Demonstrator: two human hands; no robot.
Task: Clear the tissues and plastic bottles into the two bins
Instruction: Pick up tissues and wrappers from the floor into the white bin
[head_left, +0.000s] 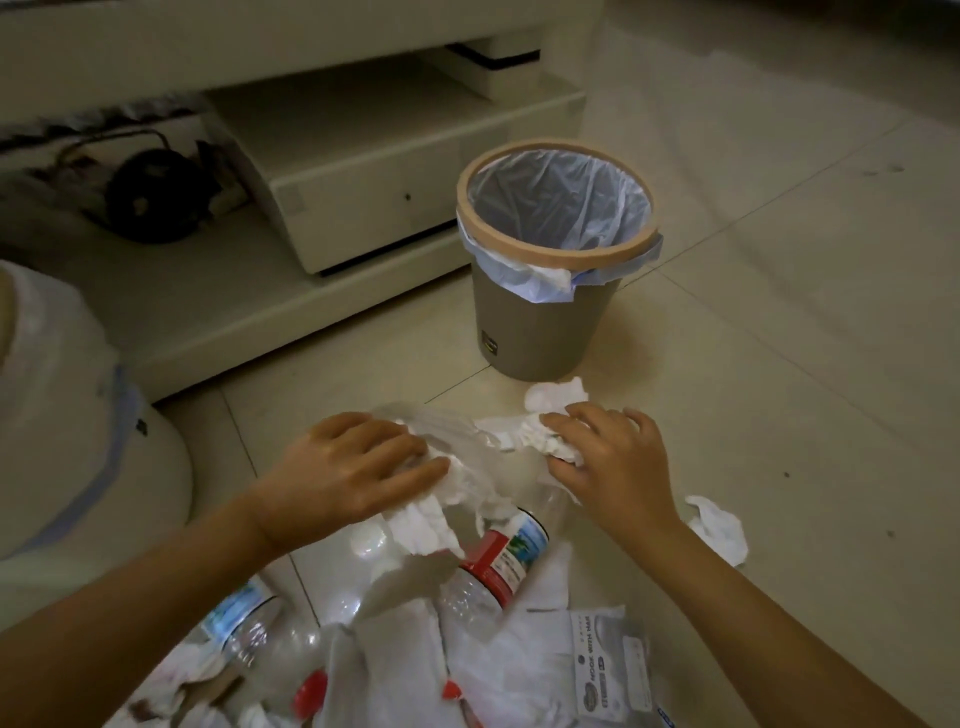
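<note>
A heap of white tissues and clear plastic bottles lies on the tiled floor in front of me. My left hand grips a crumpled tissue at the heap's far edge. My right hand grips another crumpled tissue. A red-labelled bottle lies just below both hands. A blue-labelled bottle lies at the lower left. The grey bin with a tan rim and a clear liner stands beyond my hands. A white bin with a liner stands at the left edge.
Loose tissues lie near the grey bin's foot and to the right of my right arm. A tissue packet lies in the heap. A low cream cabinet runs along the back, with a dark object beside it.
</note>
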